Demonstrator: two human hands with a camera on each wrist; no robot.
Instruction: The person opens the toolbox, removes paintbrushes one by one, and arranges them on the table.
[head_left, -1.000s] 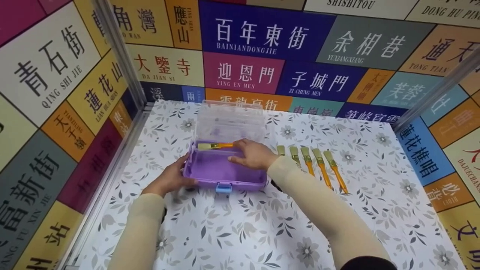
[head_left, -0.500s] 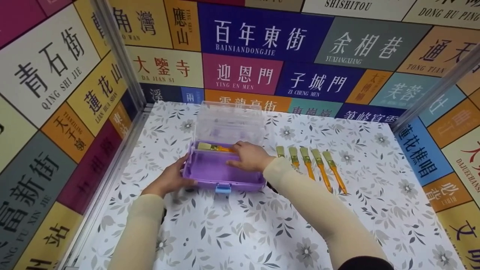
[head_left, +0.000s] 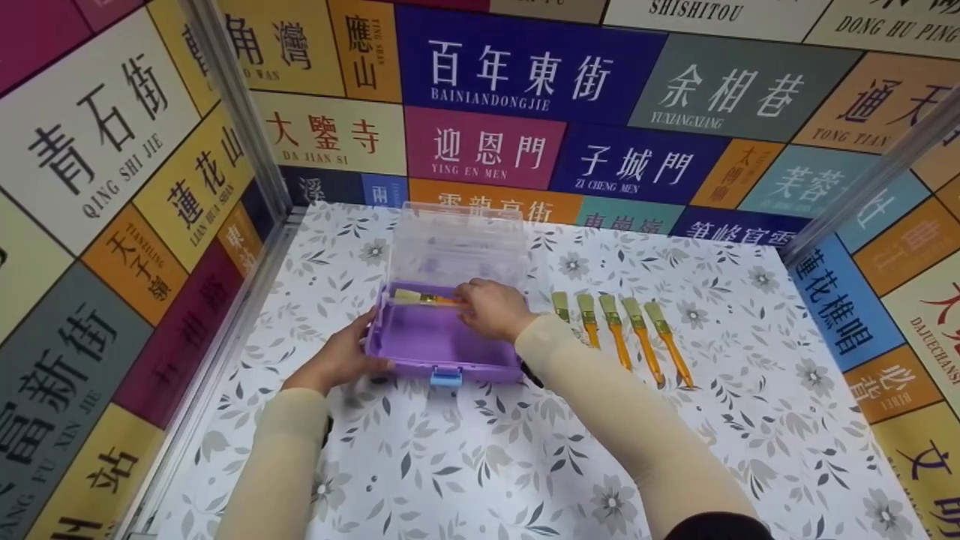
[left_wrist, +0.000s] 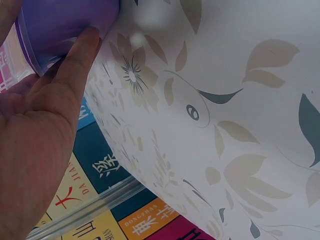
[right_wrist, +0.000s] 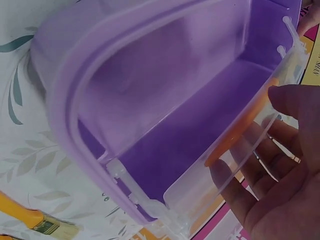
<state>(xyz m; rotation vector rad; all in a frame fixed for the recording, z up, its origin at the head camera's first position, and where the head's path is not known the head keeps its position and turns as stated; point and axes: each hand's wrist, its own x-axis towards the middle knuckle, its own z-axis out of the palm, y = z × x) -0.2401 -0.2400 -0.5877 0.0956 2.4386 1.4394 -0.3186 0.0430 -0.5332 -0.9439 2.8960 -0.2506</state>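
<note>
A purple box (head_left: 390,367) stands with its clear lid (head_left: 459,240) raised at the back. My left hand (head_left: 334,360) holds the box's left end, thumb near the front corner; in the left wrist view, its fingers (left_wrist: 75,65) lie against the purple wall. My right hand (head_left: 491,309) is over the box's back right part and pinches a paintbrush (head_left: 427,298) by its orange handle. The brush lies crosswise along the back, bristles to the left. In the right wrist view, the orange handle (right_wrist: 240,125) lies along a clear tray (right_wrist: 192,187), partly covered by my thumb.
Several more paintbrushes (head_left: 616,330) lie in a row to the right of the box, bristles away from me. A blue latch (head_left: 446,376) sits on the box's front. Printed panels (head_left: 525,60) surround the flower-patterned tabletop (head_left: 450,480).
My right hand has shifted slightly left along the brush. The brush has sunk lower into the back of the box. My left hand has stayed put.
</note>
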